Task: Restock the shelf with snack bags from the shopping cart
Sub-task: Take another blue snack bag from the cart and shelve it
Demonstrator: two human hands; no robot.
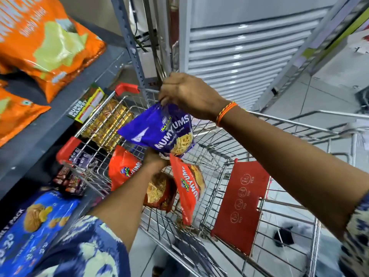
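Note:
My right hand [187, 94] pinches the top edge of a purple Numyums snack bag [159, 132], which hangs above the wire shopping cart [279, 118]. My left hand [154, 159] reaches into the cart just beneath the purple bag, its fingers partly hidden, closed on the top of a red Numyums bag [186, 188] that hangs tilted. Another red bag [122, 169] lies in the cart to the left of my wrist. The grey metal shelf [50, 124] on the left holds orange chip bags [46, 43].
A blue biscuit pack [34, 222] and small dark packets [69, 178] sit on the lower shelf. Gold packets [107, 126] show behind the cart's front. The cart's red seat flap [239, 206] stands to the right. A white louvred unit [239, 47] is behind the cart.

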